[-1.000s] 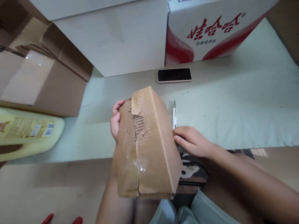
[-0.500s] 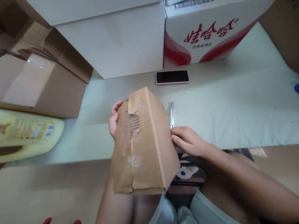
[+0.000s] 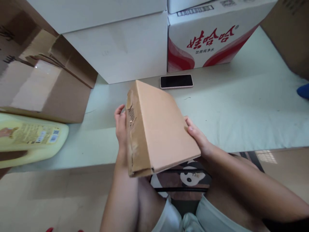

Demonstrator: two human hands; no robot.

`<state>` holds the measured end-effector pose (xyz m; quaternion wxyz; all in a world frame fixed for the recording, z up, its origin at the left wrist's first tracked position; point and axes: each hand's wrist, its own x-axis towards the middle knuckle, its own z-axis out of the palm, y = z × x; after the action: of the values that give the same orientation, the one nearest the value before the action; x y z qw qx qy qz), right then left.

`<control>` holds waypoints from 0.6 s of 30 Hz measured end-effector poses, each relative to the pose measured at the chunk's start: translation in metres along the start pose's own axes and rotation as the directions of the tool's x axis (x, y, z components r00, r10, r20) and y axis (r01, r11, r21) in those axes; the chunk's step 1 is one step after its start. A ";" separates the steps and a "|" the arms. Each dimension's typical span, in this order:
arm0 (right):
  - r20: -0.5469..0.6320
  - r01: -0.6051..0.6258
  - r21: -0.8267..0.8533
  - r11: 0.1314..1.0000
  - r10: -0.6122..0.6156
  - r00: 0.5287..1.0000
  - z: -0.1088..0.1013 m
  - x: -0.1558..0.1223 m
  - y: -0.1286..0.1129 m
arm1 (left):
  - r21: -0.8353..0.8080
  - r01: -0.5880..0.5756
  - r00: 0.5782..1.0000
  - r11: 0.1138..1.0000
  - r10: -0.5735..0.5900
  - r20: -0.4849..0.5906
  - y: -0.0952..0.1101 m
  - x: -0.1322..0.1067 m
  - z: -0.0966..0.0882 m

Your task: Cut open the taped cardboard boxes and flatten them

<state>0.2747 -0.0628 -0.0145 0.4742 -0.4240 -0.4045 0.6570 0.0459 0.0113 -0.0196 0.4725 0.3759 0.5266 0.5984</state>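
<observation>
A brown cardboard box (image 3: 166, 125) is held up tilted over the table's near edge, a broad plain side turned upward. Its narrow left side shows torn paper and strips of tape. My left hand (image 3: 120, 124) grips it from the left, with part of the fingers hidden behind the box. On the right, my right hand (image 3: 196, 133) is closed around the box's edge, thumb on top and the other fingers mostly out of sight. Beyond the box lies a phone (image 3: 176, 81) with a dark screen, flat on the pale green cloth.
White cartons (image 3: 120, 51) and a red-and-white carton (image 3: 202, 48) stand along the back. At the left are brown cartons (image 3: 65, 93) and a yellow bottle (image 3: 33, 138) on its side. A blue object (image 3: 303, 91) shows at the right edge. The table cloth (image 3: 241, 106) hangs over the front edge.
The box has turned so its broad side faces up, and its near end has risen. My right hand has moved from beside the utility knife onto the box's edge; the knife is now hidden.
</observation>
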 end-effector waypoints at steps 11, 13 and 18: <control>-0.311 0.122 -0.182 0.976 -0.175 0.934 -0.015 0.020 0.009 | -0.029 0.120 0.973 0.992 -0.112 0.200 -0.006 -0.008 0.009; -0.319 0.128 -0.183 0.975 -0.182 0.930 -0.017 0.020 0.013 | 0.048 0.149 0.964 0.988 -0.156 0.213 -0.003 -0.009 0.011; -0.197 0.257 -0.230 0.939 -0.304 0.932 -0.024 0.022 0.022 | 0.062 0.227 0.964 0.972 -0.233 0.124 0.001 -0.007 0.014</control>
<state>0.2869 -0.0431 -0.0462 0.5619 -0.4804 -0.4677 0.4846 0.0614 0.0083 -0.0163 0.5634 0.3616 0.5486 0.5009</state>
